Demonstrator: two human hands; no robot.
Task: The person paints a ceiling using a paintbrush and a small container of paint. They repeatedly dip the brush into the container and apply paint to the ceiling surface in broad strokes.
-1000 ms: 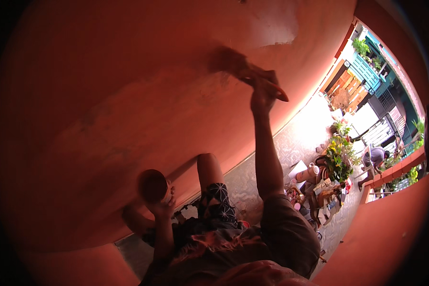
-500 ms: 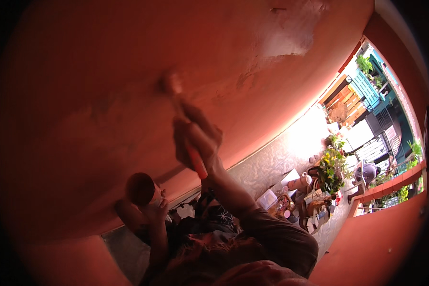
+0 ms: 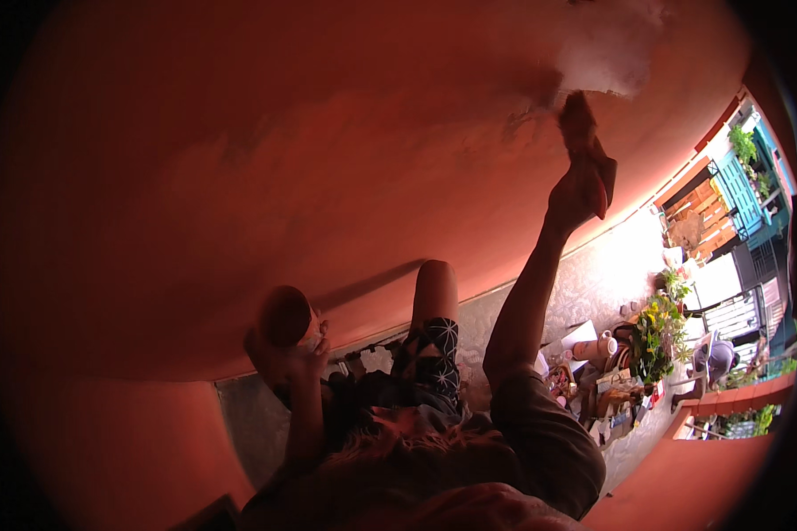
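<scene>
Head view: right hand (image 3: 576, 190) raised, gripping brush (image 3: 584, 142).

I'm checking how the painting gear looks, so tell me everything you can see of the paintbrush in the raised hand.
The paintbrush is held up at arm's length by the right hand, which closes around its reddish handle. Its dark bristle head points up and presses against the terracotta-red wall, right at the lower edge of an unpainted whitish patch. The brush tilts slightly leftward at its tip. Finer detail of bristles and ferrule is too blurred to tell.
</scene>
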